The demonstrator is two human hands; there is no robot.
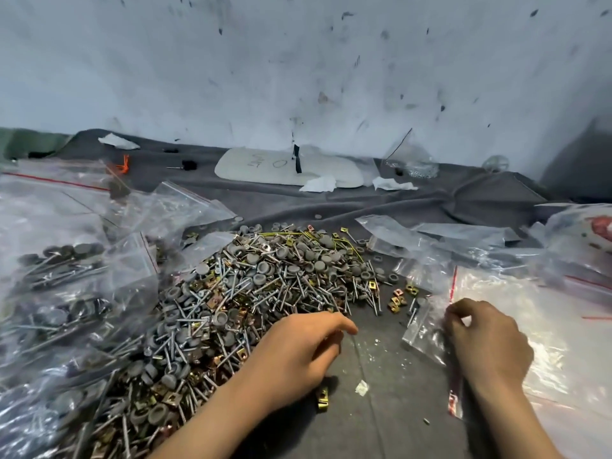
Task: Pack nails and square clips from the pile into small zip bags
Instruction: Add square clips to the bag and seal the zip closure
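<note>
The widest bare room is the patch of grey cloth [390,376] at lower centre of the frame, between the left hand [298,356] and the right hand [486,342]. Only a lone clip [323,400] and small scraps lie on it. Left of this patch the pile [258,293] of nails and clips rises and spreads to the lower left edge. Filled bags [66,293] crowd the left side, against the pile. Empty zip bags [546,326] cover the right side; the right hand pinches a small zip bag [424,329] at their inner edge. A few loose clips [399,298] lie between pile and bags. Behind the pile, a strip of cloth lies open up to the white pad [288,168] by the wall [298,61].
</note>
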